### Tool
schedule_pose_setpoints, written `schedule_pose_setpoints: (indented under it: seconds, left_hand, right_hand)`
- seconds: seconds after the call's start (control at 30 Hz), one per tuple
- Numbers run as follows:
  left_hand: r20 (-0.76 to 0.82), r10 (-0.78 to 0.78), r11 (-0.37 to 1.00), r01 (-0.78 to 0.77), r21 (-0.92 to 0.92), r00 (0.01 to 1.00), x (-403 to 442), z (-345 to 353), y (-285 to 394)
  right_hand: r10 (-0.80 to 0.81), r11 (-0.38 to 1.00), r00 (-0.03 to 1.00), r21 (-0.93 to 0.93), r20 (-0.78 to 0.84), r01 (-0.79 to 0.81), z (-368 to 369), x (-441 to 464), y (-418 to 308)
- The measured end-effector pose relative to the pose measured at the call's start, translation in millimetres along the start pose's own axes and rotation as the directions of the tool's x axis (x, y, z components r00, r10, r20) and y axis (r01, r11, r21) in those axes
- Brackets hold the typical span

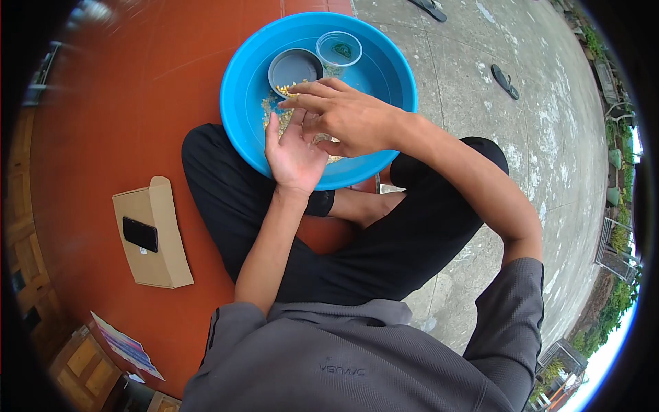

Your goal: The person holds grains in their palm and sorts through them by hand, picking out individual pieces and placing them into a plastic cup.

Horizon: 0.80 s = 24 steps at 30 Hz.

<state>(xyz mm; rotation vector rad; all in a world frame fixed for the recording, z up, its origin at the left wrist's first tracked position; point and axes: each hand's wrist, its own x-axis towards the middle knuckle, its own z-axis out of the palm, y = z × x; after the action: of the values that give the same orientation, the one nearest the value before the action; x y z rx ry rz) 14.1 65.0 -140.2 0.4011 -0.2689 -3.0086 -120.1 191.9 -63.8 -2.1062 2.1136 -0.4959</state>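
A blue plastic basin point(237, 89) rests in front of my crossed legs, with a grey round bowl point(295, 63) and a clear plastic cup point(339, 49) inside. Yellow corn kernels point(285, 90) show at the bowl's near edge, and pale grains and bits point(269, 113) lie loose on the basin's floor. Over the basin's near side, my left hand point(296, 152) is palm up, its thumb out and its fingers partly covered by my right hand. My right hand point(349, 118) hovers just above that palm, fingers spread and bent. Nothing held shows clearly in either hand.
A cardboard box point(165, 257) with a black phone point(140, 234) on top lies on the red floor point(213, 271) to the left. Two dark sandals point(504, 82) are on the grey concrete point(473, 41) at right. A printed sheet point(127, 347) is at lower left.
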Motion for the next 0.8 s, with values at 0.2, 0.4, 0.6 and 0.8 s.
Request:
schedule_pose_setpoints:
  seconds: [0.2, 0.4, 0.6, 0.8]
  left_hand:
    - [-0.017, 0.004, 1.000, -0.004, 0.012, 1.000, -0.8, 2.5, 0.1]
    - [-0.010, 0.006, 0.999, -0.006, 0.033, 1.000, -0.8, 4.8, -1.2]
    - [0.031, 0.006, 1.000, -0.006, 0.022, 0.999, -1.0, 8.0, -1.1]
    - [0.144, -0.021, 0.996, 0.034, -0.086, 0.989, 1.2, -6.1, 1.3]
  right_hand:
    - [-0.001, 1.000, 1.000, -0.001, 0.013, 0.001, -3.1, 0.3, -1.7]
    - [-0.008, 1.000, 1.000, -0.006, 0.013, 0.008, -2.1, 0.1, -1.7]
    - [-0.018, 0.999, 1.000, -0.027, 0.016, 0.019, -0.5, 1.4, -2.6]
    - [-0.021, 1.000, 1.000, 0.004, 0.016, 0.021, 0.3, 1.3, -3.3]
